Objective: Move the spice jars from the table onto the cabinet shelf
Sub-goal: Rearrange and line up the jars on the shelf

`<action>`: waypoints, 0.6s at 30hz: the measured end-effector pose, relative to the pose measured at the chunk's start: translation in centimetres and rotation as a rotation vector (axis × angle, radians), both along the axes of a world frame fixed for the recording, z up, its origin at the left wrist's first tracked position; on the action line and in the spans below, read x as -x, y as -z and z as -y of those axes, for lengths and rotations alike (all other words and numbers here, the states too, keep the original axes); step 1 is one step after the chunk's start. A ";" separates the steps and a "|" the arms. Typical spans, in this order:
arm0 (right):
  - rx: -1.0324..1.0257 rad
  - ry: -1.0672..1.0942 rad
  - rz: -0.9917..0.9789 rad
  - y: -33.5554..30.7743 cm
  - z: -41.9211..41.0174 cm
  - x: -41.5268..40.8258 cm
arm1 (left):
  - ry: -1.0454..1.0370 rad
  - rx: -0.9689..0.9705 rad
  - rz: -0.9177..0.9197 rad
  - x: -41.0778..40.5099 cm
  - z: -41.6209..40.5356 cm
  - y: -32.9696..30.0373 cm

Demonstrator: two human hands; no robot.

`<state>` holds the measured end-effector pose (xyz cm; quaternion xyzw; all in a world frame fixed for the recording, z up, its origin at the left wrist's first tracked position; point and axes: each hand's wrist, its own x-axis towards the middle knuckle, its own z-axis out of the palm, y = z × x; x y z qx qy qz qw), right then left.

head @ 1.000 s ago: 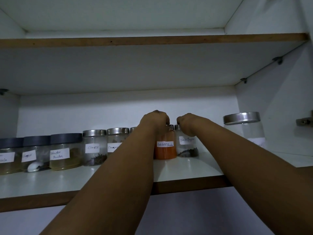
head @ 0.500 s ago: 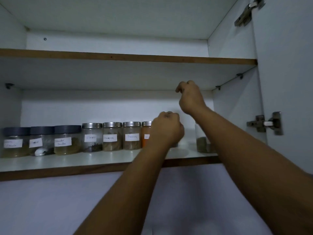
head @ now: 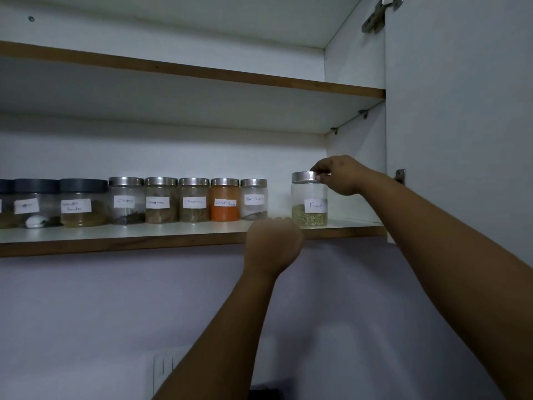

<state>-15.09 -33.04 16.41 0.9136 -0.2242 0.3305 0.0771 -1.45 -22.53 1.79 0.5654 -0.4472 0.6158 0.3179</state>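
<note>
A row of labelled spice jars stands on the lower cabinet shelf. Among them are the cloves jar, the orange chilli powder jar and the black pepper jar. Apart to the right stands a taller fennel jar with a steel lid. My right hand grips the lid of the fennel jar from the right. My left hand is a loose fist just below the shelf's front edge, holding nothing.
Three dark-lidded jars sit at the row's left end. An upper shelf runs above. The open cabinet door with hinges stands at the right. A wall switch plate is below.
My right hand dropped from mid-air onto the fennel jar's lid. My left hand let go of the chilli jar and pulled back below the shelf edge. The view has backed away.
</note>
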 end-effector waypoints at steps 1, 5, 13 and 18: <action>0.004 -0.019 0.030 0.3 0.3 0.0 | -0.021 0.010 -0.001 0.0 0.1 0.1; -0.019 -0.070 0.081 0.5 1.0 -0.5 | -0.052 0.036 -0.002 0.0 0.4 0.1; 0.078 0.061 0.108 0.0 0.3 -2.5 | -0.078 0.061 0.029 -0.2 0.7 0.2; 0.063 0.068 0.030 -0.8 0.1 -3.1 | -0.093 0.069 0.029 -0.2 1.0 0.1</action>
